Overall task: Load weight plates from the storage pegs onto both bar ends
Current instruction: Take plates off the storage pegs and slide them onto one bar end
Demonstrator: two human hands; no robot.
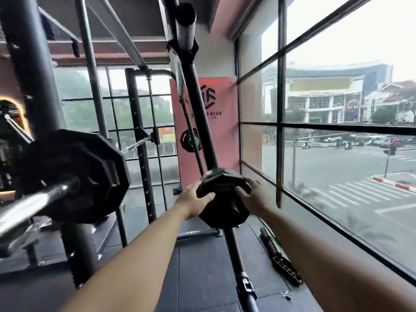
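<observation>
Right now gripping a small black weight plate [221, 184] from both sides, low in front of the dark slanted rack post [198, 113]. Left hand [194, 200] clamped on the plate's left rim, fingers [208, 195] curled onto its face. Right hand [254, 194] on the right rim, fingers [244, 191] wrapped over the edge. Both arms stretched forward. Plate tilted, top face turned up toward the camera. Just below and behind it, a second dark plate [225, 219] on the storage peg [234, 210], peg end poking out of its centre. Cannot tell whether the gripped plate sits on that peg or hangs just clear of it.

Off to the left, much nearer the camera: a large black many-sided plate [74, 176] seated on the chrome bar end [33, 204], bare sleeve sticking out past it. Farther back, another small plate [190, 140] hanging on a rack beside the pink banner [216, 122]. To the right, a black-framed window wall [279, 109] looking onto a street. Underfoot, black floor mat [198, 266].
</observation>
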